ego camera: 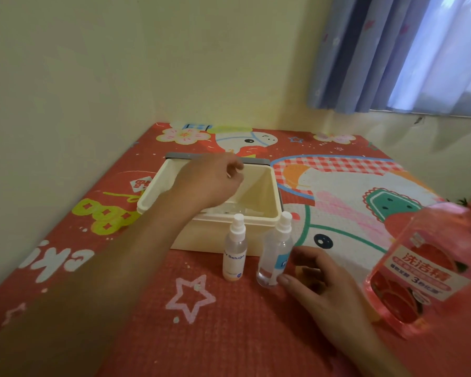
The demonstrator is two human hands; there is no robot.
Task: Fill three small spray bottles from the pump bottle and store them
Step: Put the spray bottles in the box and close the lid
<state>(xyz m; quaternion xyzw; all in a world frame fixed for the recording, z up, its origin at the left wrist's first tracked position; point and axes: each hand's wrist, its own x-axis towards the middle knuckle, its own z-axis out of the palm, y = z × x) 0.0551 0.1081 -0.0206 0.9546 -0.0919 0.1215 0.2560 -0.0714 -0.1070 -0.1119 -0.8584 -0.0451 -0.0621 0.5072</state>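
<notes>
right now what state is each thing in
box: open
left spray bottle: upright, capped, in front of the box
right spray bottle: upright, capped
pump bottle: pink liquid inside, top out of view
left hand: over the box, fingers loosely curled
right hand: open, beside the right spray bottle

Mat point(215, 336) (foam, perhaps): box point(223, 238), spray bottles point(234, 257)
</notes>
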